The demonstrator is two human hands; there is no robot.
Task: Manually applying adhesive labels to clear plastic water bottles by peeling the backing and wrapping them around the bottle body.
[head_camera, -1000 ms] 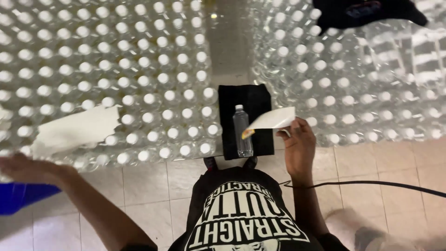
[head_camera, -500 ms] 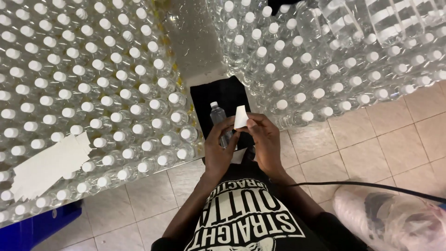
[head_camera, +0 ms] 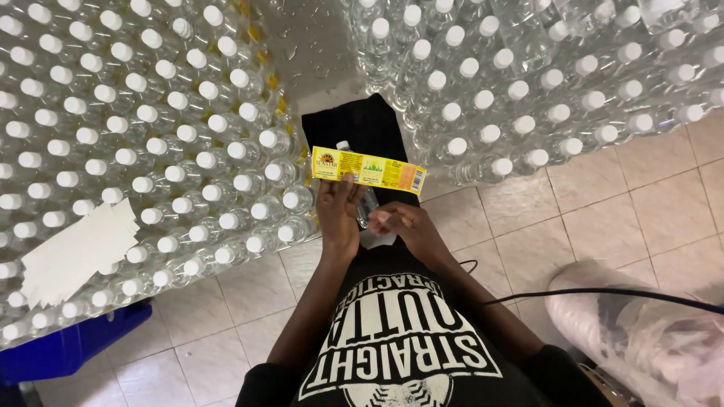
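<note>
Head view: the left hand [head_camera: 338, 215] pinches a yellow label [head_camera: 369, 169] near its left end, fingers [head_camera: 341, 188] closed on the strip. The label is stretched flat and printed side up, and its right end juts free beyond the fingers. Just under those fingers a single bottle [head_camera: 367, 203] lies on its side on a black cloth [head_camera: 354, 120], its white cap pointing away from the person.

The right hand [head_camera: 407, 226] sits beside the left, fingers curled. A white backing scrap [head_camera: 375, 240] lies against them, but I cannot tell whether they grip it or only rest on it.

By my reading the step in hand is labelling. The strip is peeled and held over the bottle but not yet on it. Laying it on calls for the strip to be square to the bottle's body, with the free end kept from folding over.

To the left of the fingers a dense block of upright clear bottles [head_camera: 151, 136] stands on the bench [head_camera: 317, 53]. They are white-capped, bare of labels and apparently filled with clear liquid. A second block [head_camera: 513, 68] stands to the right. A heap of white backing sheets [head_camera: 75, 252] rests on the caps of the left block, well away from the fingers.
</note>
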